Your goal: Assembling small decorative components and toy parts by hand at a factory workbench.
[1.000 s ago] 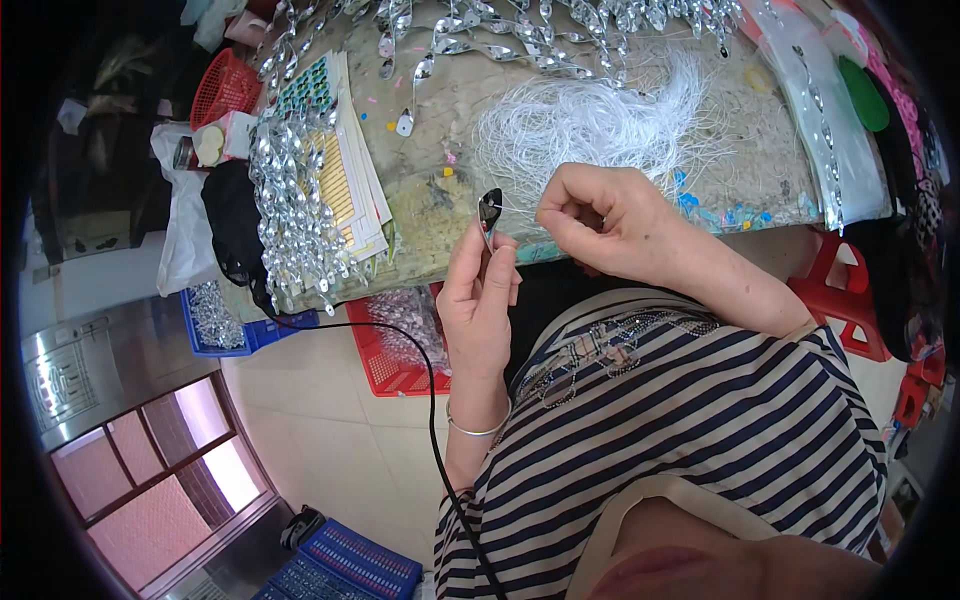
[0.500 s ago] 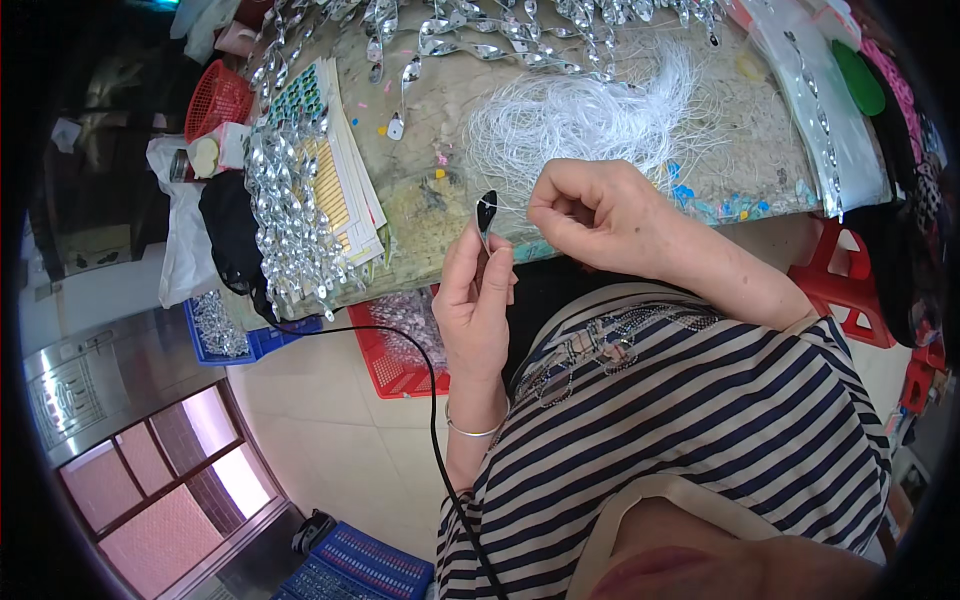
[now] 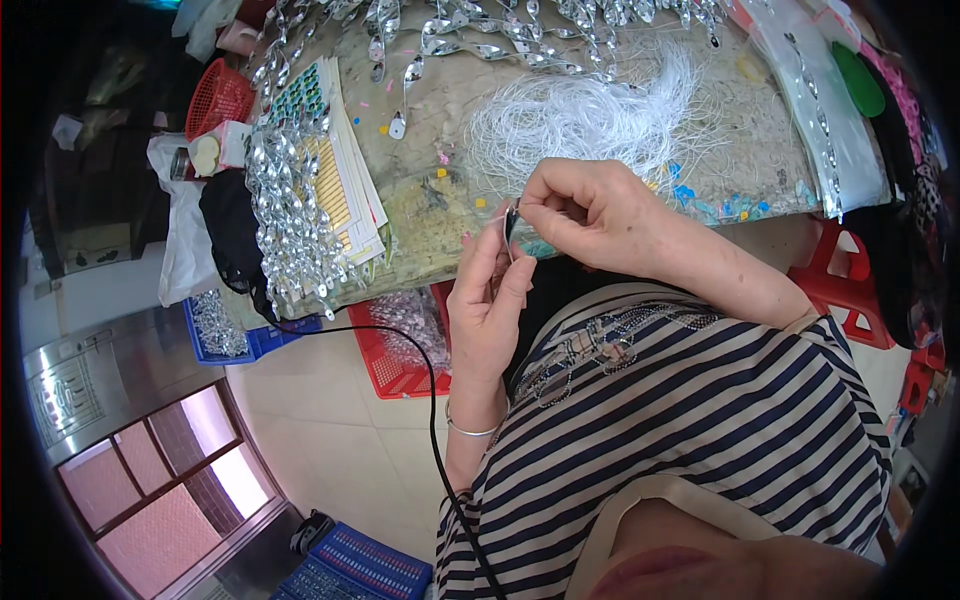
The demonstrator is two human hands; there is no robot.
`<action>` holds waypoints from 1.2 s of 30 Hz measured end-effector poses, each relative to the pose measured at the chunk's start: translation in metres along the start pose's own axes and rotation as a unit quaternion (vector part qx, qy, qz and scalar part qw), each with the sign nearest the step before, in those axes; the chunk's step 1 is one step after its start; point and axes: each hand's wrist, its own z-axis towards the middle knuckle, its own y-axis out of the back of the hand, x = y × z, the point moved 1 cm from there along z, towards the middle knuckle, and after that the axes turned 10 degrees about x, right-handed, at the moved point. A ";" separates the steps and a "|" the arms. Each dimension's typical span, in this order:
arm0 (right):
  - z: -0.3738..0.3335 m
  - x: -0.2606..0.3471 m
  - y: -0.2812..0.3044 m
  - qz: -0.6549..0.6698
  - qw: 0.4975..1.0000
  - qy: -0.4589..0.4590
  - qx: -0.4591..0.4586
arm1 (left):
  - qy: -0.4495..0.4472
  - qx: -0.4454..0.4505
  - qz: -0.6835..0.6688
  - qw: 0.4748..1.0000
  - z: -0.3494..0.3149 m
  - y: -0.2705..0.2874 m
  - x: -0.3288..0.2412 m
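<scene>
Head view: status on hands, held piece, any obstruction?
Left hand pinching dark strip. Right hand at its upper end, grip unclear. White strands heaped just beyond, seemingly not blocking.

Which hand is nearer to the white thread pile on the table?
Right. The right hand is at the near edge of the white thread pile; the left hand is farther back toward the person and to the left.

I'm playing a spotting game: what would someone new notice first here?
Probably the big white tangle of threads in the middle of the table. Next, glittery silver twisted strips at the table's left and far edges. A small dark piece is pinched in the left grip, near the table's front edge.
</scene>
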 end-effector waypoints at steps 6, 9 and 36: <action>-0.001 0.000 0.000 -0.021 1.000 0.020 -0.006 | 0.011 0.020 0.017 1.000 0.001 0.001 0.000; -0.003 0.006 0.004 -0.037 0.999 0.026 0.002 | -0.024 0.008 0.131 0.991 0.001 0.006 0.000; -0.011 -0.003 -0.013 0.138 0.987 -0.002 0.080 | -0.024 0.038 -0.120 0.992 -0.007 -0.004 0.007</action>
